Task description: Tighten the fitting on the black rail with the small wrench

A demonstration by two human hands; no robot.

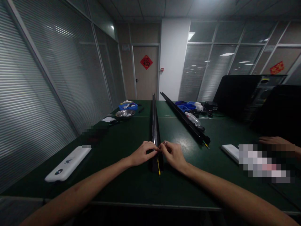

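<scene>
A long, glossy black rail point(154, 122) lies lengthwise on the table, pointing away from me. Its near end is between my hands, and a short yellow wire point(159, 168) hangs out there. My left hand point(144, 153) rests over the rail's left side, thumb and fingers pinched together at its end. From the other side my right hand point(174, 156) meets it, its fingers closed, with a small shiny bit point(165, 142) showing at the fingertips. What the fingertips grip is too small and covered to name.
A second black rail point(183, 117) lies slantwise to the right, near a plastic bottle point(193, 119) and blue bins point(182, 108). On the left are a metal bowl point(125, 114) and a white case point(69, 163). Another person's hand point(274, 141) is at far right, beside dark equipment point(240, 94).
</scene>
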